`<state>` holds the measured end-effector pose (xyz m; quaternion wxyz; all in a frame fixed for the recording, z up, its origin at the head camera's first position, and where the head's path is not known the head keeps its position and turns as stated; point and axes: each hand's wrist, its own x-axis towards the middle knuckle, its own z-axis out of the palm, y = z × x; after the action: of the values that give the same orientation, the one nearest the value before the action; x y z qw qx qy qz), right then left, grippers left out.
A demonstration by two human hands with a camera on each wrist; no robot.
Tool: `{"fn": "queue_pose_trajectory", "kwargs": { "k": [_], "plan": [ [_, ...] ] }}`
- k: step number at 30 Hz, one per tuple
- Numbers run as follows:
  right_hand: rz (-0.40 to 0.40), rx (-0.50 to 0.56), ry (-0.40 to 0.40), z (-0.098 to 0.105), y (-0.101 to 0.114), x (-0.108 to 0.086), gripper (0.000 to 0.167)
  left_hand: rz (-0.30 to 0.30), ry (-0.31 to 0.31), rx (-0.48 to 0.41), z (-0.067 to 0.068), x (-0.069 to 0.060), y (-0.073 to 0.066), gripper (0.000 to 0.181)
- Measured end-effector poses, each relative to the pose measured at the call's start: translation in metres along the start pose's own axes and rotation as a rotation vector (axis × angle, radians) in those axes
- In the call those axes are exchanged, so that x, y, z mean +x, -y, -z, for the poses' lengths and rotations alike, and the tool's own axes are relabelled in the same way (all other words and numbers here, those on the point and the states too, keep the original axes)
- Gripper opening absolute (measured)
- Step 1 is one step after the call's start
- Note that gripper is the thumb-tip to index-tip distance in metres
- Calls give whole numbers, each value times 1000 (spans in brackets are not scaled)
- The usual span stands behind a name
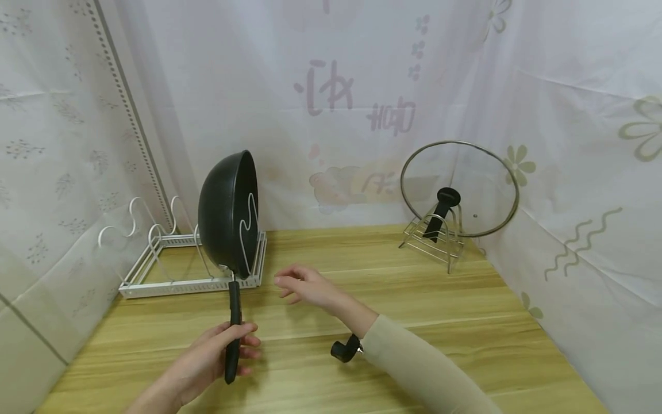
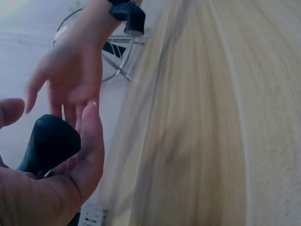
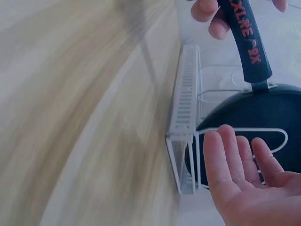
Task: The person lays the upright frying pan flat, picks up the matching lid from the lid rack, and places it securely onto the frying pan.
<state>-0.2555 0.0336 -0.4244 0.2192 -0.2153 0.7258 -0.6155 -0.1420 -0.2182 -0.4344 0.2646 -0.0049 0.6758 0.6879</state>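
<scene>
A black wok (image 1: 219,213) stands on its edge in a white wire rack (image 1: 191,286), its handle (image 1: 234,328) pointing toward me. My left hand (image 1: 212,351) is around that handle with the thumb on one side and the fingers on the other. In the left wrist view a gap shows between the thumb (image 2: 10,112) and the handle end (image 2: 49,143). My right hand (image 1: 310,286) hovers just right of the rack, fingers loosely extended and holding nothing. From the right wrist its palm and fingers (image 3: 230,165) appear in front of the wok (image 3: 268,117).
At the back right, a glass lid (image 1: 481,190) with a black knob leans upright in a small metal wire stand (image 1: 434,244). White wire dividers (image 1: 155,230) rise from the rack's left part. Printed curtains (image 1: 331,115) enclose the wooden table (image 1: 331,247). A black device (image 1: 345,349) sits at my right wrist.
</scene>
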Motion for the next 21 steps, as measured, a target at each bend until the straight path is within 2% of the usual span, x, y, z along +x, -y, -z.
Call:
{"fn": "queue_pose_trajectory", "kwargs": {
  "k": [5,11,21],
  "plan": [
    [-70,150,26,-14,-1,9,57,-15,45,-66,1,2,5,33],
    [-141,343,64,-32,-4,22,63,12,79,-130,1,2,9,28],
    [-233,516,125,-57,-4,41,66,41,110,-153,1,4,18,28]
  ]
}}
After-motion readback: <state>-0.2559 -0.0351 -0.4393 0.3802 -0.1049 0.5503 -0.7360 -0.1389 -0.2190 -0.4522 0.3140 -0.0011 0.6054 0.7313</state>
